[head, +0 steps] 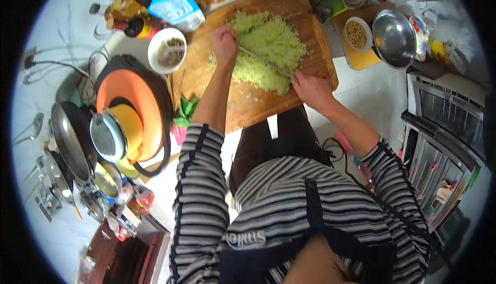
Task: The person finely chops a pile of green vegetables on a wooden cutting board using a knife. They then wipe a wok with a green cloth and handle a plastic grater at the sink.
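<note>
A large wooden cutting board (267,107) bears a broad heap of finely chopped pale-green vegetable (279,42). A long thin blade (265,62), seen nearly edge-on, lies across the heap between my hands. My left hand (225,46) is closed in a fist at its upper left end; what the fingers hold there is hidden. At the lower right end my right hand (314,90) grips the blade's near end. Left of the board stands a white bowl (166,66) with dark contents and a spoon-like utensil in it.
Sauce bottles (135,26) and a blue-white packet (176,9) crowd the upper left. An orange basin (153,129) is at the left. Right of the board are a bowl of peanuts or beans (356,34) and a steel bowl (395,38). Green cloth or plastic (188,107) touches the board's lower left.
</note>
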Demonstrator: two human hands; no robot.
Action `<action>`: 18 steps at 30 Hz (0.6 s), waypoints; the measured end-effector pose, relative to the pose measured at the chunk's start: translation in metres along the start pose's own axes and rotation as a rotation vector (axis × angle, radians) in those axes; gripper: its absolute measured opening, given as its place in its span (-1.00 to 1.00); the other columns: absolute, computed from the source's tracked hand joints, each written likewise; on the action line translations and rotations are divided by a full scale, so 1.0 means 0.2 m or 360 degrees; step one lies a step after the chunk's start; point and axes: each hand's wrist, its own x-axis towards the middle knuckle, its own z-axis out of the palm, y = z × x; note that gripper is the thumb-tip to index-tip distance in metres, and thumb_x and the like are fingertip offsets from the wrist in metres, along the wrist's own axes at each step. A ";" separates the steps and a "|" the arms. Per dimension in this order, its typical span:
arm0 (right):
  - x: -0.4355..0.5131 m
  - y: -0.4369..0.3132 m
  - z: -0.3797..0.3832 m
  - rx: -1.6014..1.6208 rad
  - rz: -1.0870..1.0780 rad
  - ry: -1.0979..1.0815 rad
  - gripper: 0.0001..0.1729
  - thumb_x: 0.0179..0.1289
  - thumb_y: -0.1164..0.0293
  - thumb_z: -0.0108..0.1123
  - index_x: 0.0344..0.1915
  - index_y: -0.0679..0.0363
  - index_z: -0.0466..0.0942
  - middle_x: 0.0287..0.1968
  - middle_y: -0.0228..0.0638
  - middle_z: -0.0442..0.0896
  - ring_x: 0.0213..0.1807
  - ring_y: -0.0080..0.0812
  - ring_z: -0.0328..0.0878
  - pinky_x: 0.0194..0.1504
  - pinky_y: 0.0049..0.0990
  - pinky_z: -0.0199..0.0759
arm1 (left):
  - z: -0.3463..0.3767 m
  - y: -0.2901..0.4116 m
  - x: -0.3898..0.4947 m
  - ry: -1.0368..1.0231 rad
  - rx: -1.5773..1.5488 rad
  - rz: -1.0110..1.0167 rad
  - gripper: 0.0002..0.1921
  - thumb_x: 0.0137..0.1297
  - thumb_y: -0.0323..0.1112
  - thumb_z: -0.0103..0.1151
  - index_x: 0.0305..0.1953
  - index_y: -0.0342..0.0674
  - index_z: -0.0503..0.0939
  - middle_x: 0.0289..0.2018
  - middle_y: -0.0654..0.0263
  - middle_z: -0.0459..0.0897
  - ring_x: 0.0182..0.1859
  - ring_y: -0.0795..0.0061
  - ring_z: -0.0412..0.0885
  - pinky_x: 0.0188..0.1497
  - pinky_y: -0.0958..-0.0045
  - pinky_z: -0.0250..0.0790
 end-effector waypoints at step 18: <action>0.20 0.11 -0.12 -0.0155 -0.0068 0.0049 -0.64 0.35 0.14 -0.07 -0.28 0.26 0.41 -0.50 0.03 0.59 -0.41 0.11 0.55 -0.38 -0.02 0.39 | 0.08 -0.02 0.16 0.0054 -0.0072 0.0051 -0.78 0.04 -0.56 -0.25 -0.66 -0.21 0.39 -0.69 0.43 0.35 -0.57 0.64 0.28 -0.54 0.60 0.06</action>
